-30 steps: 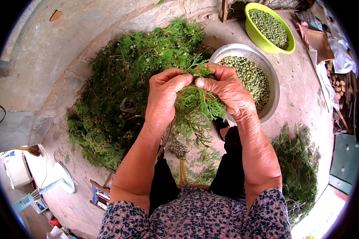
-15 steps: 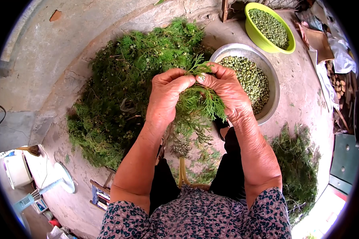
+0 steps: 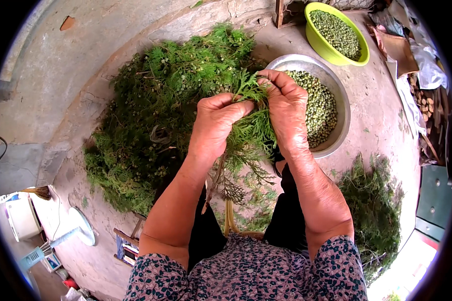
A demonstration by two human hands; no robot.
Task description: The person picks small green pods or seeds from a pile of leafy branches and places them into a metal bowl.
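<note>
My left hand (image 3: pixel 217 123) pinches the stem of a leafy evergreen sprig (image 3: pixel 258 125) between thumb and fingers. Its flat, scaly fronds hang below my hands, and a brown woody stem end trails down between my legs. At the sprig's upper part, my right hand (image 3: pixel 290 108) is closed, thumb against bent fingers; whether a small cone is in that pinch is hidden. Just right of this hand stands a wide metal basin (image 3: pixel 343 108) holding many small round green cones (image 3: pixel 320 108). A large heap of cut evergreen branches (image 3: pixel 150 95), some bearing cones, lies to the left.
Farther back at the right is a lime-green basin (image 3: pixel 314 42) of similar cones. A smaller pile of branches (image 3: pixel 369 205) lies near right. At the left are a pale blue fan (image 3: pixel 80 226) and a small folding seat (image 3: pixel 127 246). Stacked wood (image 3: pixel 429 110) lines the right side.
My hands have drawn slightly apart; the left has shifted a little down and right along the sprig, while the right has turned and risen slightly. More of the woody stem now shows below.
</note>
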